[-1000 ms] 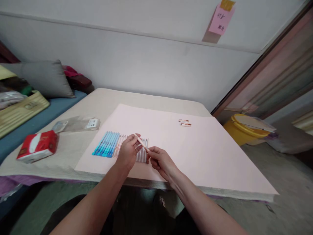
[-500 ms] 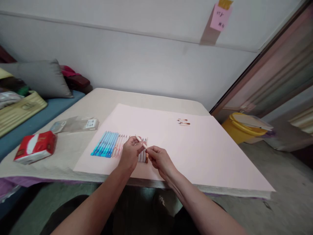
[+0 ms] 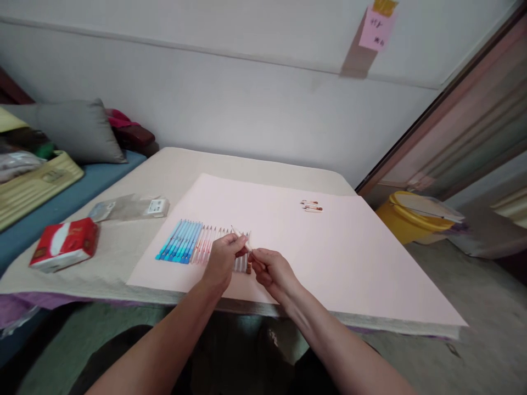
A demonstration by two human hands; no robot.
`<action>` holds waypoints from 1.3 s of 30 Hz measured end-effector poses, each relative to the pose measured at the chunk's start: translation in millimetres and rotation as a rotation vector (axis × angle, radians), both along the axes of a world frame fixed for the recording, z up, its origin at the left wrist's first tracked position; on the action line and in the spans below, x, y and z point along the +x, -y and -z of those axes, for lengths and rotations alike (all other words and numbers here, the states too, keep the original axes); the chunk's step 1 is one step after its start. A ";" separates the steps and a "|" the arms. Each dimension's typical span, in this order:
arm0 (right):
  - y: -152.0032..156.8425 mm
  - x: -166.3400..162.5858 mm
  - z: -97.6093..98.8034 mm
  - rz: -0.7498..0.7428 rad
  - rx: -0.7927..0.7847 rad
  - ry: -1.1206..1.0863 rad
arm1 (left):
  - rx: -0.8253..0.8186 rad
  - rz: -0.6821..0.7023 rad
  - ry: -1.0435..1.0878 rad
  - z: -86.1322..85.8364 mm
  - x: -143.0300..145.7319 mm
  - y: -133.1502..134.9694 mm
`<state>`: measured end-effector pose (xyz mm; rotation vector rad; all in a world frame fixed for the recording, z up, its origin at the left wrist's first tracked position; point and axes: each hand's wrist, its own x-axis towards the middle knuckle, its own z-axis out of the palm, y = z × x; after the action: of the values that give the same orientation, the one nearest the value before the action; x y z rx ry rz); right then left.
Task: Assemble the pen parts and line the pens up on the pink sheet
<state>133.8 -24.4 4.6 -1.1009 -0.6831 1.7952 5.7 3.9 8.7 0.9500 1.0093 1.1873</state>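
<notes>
pale pen (image 3: 240,237) sits slanted between both hands in the head view, just above the right end of a row of pens (image 3: 193,249) lying on the pink sheet (image 3: 329,258) that covers the desk (image 3: 185,164). left hand (image 3: 222,259) pinches its upper part with closed fingers; right hand (image 3: 274,270) pinches its lower end. red tissue pack (image 3: 63,244) lies well to the left.

Slim pale pen (image 3: 240,237), pinched along its barrel by the left hand (image 3: 222,258) and at its near end by the right hand (image 3: 272,270); held slanted, far tip pointing up and left, just above the right end of the row of pens (image 3: 193,249) on the pink sheet (image 3: 329,247)
</notes>
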 end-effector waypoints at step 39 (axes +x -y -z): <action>-0.7 10.3 6.6 0.095 -0.130 -0.164 | -0.218 0.003 0.173 1.0 1.2 1.3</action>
<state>144.1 -23.7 -2.0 -1.0389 -0.4145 1.8449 6.9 2.6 7.7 0.6660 0.9749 1.1111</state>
